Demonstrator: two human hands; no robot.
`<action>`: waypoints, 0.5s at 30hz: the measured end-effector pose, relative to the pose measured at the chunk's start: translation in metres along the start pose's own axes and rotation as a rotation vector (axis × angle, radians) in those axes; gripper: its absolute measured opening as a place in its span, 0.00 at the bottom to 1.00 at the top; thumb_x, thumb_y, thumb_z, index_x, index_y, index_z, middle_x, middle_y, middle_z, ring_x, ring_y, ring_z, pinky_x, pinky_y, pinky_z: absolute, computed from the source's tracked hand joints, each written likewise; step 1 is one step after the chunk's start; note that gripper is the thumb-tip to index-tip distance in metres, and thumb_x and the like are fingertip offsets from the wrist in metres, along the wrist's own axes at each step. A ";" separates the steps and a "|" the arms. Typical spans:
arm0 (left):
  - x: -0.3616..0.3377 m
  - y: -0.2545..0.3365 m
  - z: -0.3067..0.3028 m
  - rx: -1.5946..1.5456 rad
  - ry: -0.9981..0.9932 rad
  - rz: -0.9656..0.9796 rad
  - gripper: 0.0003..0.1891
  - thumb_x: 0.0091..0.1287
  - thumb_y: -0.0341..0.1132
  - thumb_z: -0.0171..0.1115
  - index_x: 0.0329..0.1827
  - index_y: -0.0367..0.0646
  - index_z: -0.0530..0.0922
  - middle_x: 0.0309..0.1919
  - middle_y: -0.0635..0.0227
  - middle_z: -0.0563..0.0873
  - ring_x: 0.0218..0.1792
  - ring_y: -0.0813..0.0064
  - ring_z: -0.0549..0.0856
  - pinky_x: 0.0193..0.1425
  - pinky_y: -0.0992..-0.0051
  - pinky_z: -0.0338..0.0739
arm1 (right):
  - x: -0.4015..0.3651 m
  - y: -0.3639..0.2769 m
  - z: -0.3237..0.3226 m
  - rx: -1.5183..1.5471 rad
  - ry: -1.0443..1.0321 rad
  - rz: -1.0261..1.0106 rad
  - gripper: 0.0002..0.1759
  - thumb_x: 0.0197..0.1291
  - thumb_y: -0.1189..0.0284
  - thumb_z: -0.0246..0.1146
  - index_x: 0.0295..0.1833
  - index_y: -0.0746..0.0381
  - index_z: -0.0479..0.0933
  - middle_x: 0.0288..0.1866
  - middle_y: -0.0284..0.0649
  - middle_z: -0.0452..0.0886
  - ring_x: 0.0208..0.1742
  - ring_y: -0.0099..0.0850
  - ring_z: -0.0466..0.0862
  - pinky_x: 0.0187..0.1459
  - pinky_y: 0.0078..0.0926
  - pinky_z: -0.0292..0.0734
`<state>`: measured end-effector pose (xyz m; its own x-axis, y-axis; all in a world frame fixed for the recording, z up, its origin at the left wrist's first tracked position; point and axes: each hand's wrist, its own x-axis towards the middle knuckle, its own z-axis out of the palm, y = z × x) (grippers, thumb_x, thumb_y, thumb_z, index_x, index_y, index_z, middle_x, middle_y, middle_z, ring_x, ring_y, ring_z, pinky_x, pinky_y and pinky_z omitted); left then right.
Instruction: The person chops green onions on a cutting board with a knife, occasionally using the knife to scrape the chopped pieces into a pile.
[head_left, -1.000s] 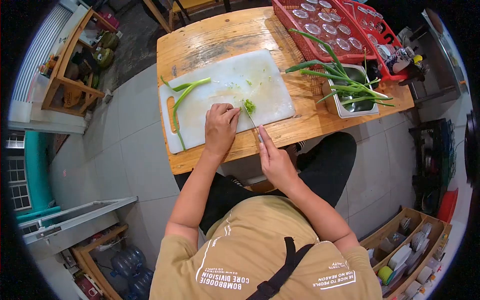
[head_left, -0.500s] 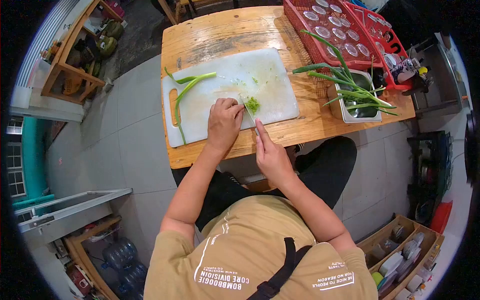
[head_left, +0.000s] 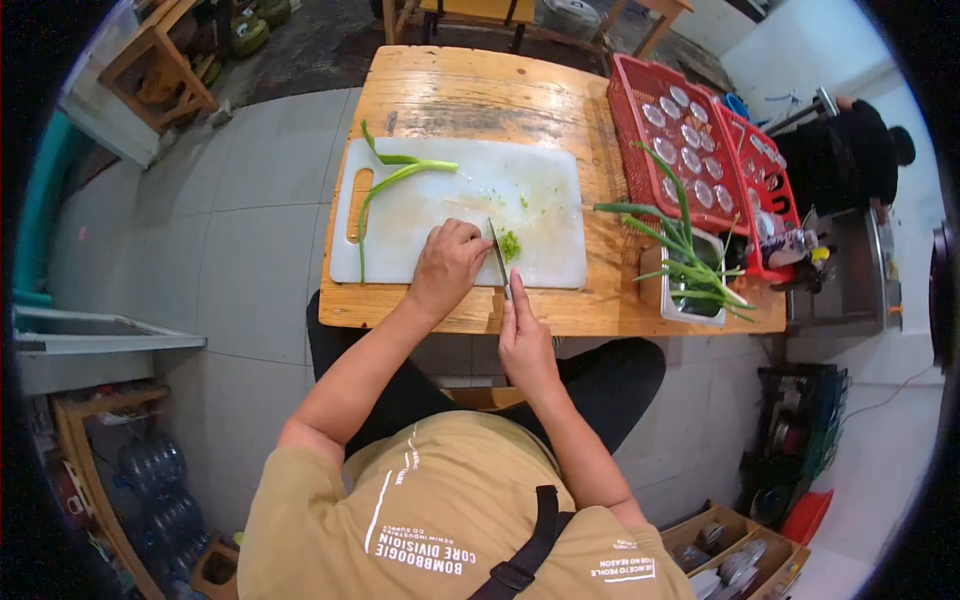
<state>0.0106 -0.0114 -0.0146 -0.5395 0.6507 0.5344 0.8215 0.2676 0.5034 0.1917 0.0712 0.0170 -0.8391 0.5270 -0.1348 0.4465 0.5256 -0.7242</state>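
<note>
On the table (head_left: 470, 90), chopping looks under way on the board (head_left: 450, 200). The left hand (head_left: 447, 268), curled, presses down; the right hand (head_left: 524, 340) grips the knife (head_left: 498, 255), its blade beside the chopped onion (head_left: 510, 245). The next cut probably needs the knuckles tucked back.

The shirt (head_left: 430, 500) reads "BOMBOOGIE CORE DIVISION" (upside down).

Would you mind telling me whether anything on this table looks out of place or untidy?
Nothing serious: green bits lie scattered across the cutting board away from the chopped pile, and long green onions overhang the small metal tray.
</note>
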 end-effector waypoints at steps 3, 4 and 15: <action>-0.002 -0.003 0.000 -0.028 0.010 -0.005 0.04 0.69 0.30 0.74 0.43 0.42 0.90 0.44 0.66 0.87 0.53 0.61 0.84 0.59 0.60 0.78 | -0.017 0.003 -0.002 0.120 0.013 -0.012 0.34 0.89 0.67 0.51 0.94 0.51 0.56 0.30 0.61 0.83 0.31 0.58 0.87 0.38 0.49 0.81; -0.002 -0.003 0.002 -0.035 0.014 -0.005 0.04 0.69 0.30 0.74 0.43 0.42 0.90 0.44 0.66 0.87 0.53 0.61 0.84 0.59 0.60 0.78 | -0.018 0.002 -0.004 0.112 0.005 -0.020 0.34 0.89 0.67 0.51 0.94 0.51 0.56 0.30 0.61 0.83 0.31 0.58 0.87 0.38 0.49 0.81; 0.001 -0.001 0.003 -0.070 0.001 -0.051 0.04 0.69 0.30 0.76 0.43 0.41 0.91 0.44 0.64 0.88 0.53 0.58 0.85 0.59 0.58 0.79 | -0.023 0.002 -0.011 0.141 -0.008 0.040 0.33 0.89 0.68 0.51 0.94 0.50 0.57 0.25 0.51 0.79 0.24 0.43 0.83 0.35 0.43 0.80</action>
<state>0.0099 -0.0086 -0.0162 -0.5804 0.6371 0.5072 0.7781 0.2502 0.5762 0.2156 0.0680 0.0261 -0.8241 0.5401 -0.1709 0.4325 0.4050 -0.8055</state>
